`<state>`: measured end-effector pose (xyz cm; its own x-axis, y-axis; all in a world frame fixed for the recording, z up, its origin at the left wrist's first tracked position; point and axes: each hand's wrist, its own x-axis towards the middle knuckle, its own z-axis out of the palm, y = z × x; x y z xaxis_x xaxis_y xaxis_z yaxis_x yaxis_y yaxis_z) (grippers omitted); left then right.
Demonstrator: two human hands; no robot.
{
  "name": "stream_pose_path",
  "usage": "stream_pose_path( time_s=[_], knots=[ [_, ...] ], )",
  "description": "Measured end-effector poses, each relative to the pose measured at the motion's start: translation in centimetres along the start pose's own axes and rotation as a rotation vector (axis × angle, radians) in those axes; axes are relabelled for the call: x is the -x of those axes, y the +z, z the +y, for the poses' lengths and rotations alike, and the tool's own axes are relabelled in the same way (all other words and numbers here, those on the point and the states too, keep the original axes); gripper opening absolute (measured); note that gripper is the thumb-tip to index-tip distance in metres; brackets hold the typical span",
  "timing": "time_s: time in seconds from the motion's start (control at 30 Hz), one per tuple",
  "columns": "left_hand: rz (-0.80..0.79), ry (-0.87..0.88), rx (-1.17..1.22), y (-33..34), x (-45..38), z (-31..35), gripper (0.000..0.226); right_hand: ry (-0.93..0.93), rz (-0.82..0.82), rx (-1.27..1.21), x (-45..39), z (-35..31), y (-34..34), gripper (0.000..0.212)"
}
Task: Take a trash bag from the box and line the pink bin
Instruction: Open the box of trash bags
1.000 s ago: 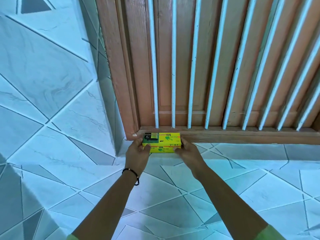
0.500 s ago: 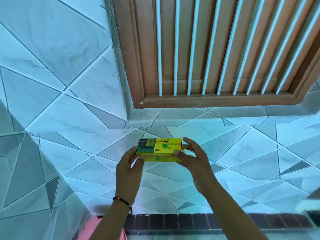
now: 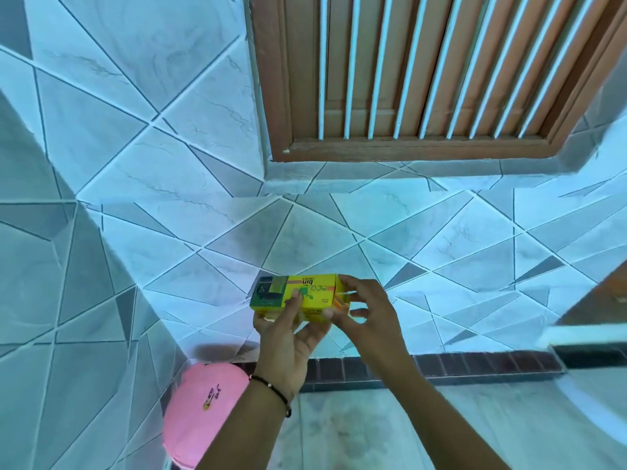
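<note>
A pink bin [image 3: 203,415] is sitting nearest, at about seven o'clock in the view, its top partly crossed by the left forearm, which is wearing a thin black beaded bracelet [image 3: 274,391] at the wrist. Just beyond it, a band of dark brown tiles [image 3: 441,368] is running along the foot of the wall. Above that, near the centre, the left hand [image 3: 288,337] is cradling a yellow trash bag box [image 3: 302,295] from underneath, its thumb pressing on the printed top face. At the box's three o'clock end the right hand [image 3: 369,317] is closing thumb and fingers around the end flap; whether that flap is already lifted is hard to tell through the blur. The box is hanging in the air, well apart from the bin. Behind it the grey-and-white tiled wall [image 3: 169,164] is rising, and at one o'clock a brown wooden window frame [image 3: 407,149] with white bars [image 3: 373,62] is filling the far corner.
</note>
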<state>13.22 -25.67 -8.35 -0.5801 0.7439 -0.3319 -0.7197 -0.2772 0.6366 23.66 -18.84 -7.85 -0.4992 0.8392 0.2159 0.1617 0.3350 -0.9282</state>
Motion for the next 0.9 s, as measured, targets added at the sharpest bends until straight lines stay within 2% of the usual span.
stream_pose_path(
  time_s=[0.13, 0.37, 0.5, 0.57, 0.73, 0.83, 0.9],
  knots=[
    [0.052, -0.014, -0.025, -0.5, -0.1, 0.4, 0.057, -0.145, -0.106, 0.176, 0.3, 0.5, -1.3, 0.046],
    [0.059, -0.007, -0.045, 0.8, -0.2, -0.4, 0.057, -0.339, -0.080, 0.586, 0.1, 0.3, -2.7, 0.064],
    [0.105, 0.026, -0.035, 1.7, -0.1, -1.0, 0.055, -0.427, -0.038, 0.781, 0.1, 0.0, -2.5, 0.058],
    [0.109, 0.043, -0.038, 2.2, 0.0, -1.3, 0.050, -0.413, -0.003, 0.802, 0.1, -0.1, -2.3, 0.054],
    [0.099, 0.046, -0.041, 2.9, -0.1, -2.0, 0.055, -0.410, -0.012, 0.786, 0.1, -0.2, -2.9, 0.042],
    [0.094, 0.019, -0.045, 2.5, -0.4, -2.0, 0.058, -0.366, 0.008, 0.683, -0.3, -0.1, -4.0, 0.035],
    [0.077, -0.011, -0.064, 2.2, -0.5, -2.0, 0.060, -0.299, 0.017, 0.601, -0.9, 0.4, -5.2, 0.039]
  ],
)
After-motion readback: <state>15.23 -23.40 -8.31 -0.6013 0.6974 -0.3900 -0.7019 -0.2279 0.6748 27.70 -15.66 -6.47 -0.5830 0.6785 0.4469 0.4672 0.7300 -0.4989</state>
